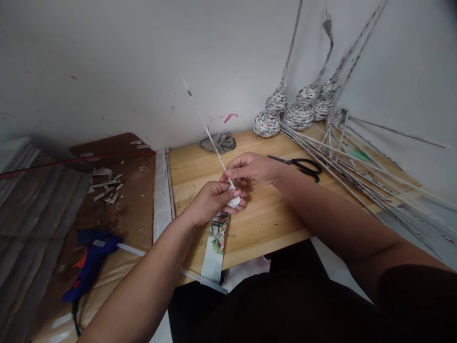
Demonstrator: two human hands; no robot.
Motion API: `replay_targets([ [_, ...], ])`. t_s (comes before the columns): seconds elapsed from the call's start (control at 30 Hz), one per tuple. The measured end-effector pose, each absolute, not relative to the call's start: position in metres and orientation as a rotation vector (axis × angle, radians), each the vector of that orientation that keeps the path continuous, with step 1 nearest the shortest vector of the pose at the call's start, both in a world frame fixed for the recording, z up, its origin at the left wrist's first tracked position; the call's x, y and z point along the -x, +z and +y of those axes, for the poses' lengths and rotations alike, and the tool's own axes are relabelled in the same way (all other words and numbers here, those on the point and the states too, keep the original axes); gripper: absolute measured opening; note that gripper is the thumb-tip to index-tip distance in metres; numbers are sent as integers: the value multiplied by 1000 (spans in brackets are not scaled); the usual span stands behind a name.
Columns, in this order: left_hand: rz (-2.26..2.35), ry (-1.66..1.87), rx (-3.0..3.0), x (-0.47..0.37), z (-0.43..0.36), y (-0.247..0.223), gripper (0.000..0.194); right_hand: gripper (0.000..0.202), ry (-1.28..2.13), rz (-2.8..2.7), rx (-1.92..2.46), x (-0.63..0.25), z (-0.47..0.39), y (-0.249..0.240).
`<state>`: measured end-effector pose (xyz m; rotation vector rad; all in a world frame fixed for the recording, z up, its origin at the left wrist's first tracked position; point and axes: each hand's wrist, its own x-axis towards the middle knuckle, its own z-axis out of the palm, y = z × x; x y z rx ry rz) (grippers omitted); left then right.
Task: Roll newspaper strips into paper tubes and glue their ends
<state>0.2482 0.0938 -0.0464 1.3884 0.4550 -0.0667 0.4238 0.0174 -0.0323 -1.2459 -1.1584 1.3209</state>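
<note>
A thin rolled paper stick (211, 138) slants up and left from my hands, its lower end widening into a flat printed strip. My left hand (217, 199) is closed on that lower end, thumb pressing the flat white part. Just above it, my right hand (246, 169) pinches the stick between thumb and fingers. Below the left hand, a printed paper strip (215, 247) with a colourful picture hangs over the table's front edge; whether it is the same piece as the stick is hidden by the fingers.
Black scissors (303, 166) lie right on the wooden table (264, 228). Woven paper gourd shapes (267, 124) stand by the wall, beside several long paper sticks (357, 171). A grey cloth (219, 142) lies behind. At left are a blue glue gun (91, 267), paper scraps (110, 188) and stacked paper (39, 219).
</note>
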Motion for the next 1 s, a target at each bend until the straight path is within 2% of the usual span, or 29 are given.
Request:
replay_targets([
  [0.5, 431, -96, -1401, -248, 91, -48, 35, 31, 1284, -1087, 1216, -423, 20, -37],
  [0.73, 401, -120, -1427, -248, 93, -46, 37, 39, 1269, -968, 1231, -413, 22, -35],
  [1.0, 393, -98, -1405, -248, 94, -49, 39, 32, 1418, -1045, 1187, -422, 18, -36],
])
